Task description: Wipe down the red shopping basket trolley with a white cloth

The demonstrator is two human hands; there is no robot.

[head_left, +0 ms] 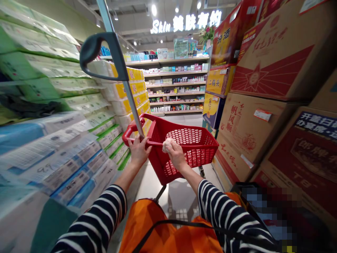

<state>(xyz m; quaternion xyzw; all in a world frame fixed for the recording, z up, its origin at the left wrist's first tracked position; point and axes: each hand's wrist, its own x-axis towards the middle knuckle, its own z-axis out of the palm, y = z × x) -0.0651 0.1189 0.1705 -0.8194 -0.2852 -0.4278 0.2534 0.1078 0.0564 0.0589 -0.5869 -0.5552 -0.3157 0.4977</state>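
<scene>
A red plastic shopping basket cart [160, 158] with perforated sides stands in front of me, its small wheels on the floor. My left hand [139, 149] is closed around the cart near the foot of its silver pole, at the red rim. From there the pole [133, 100] rises to a dark grey loop handle [119, 58]. In my right hand [176, 153] is a crumpled whitish cloth [167, 144], pressed against the near top edge of the basket. The inside of the basket shows only in part.
Stacked packs of tissue paper [81, 151] line the left side. Cardboard cartons [239, 126] are piled high on the right. Shelves of small bottles and boxes [176, 79] stand across the far end. A pale floor [179, 196] runs between.
</scene>
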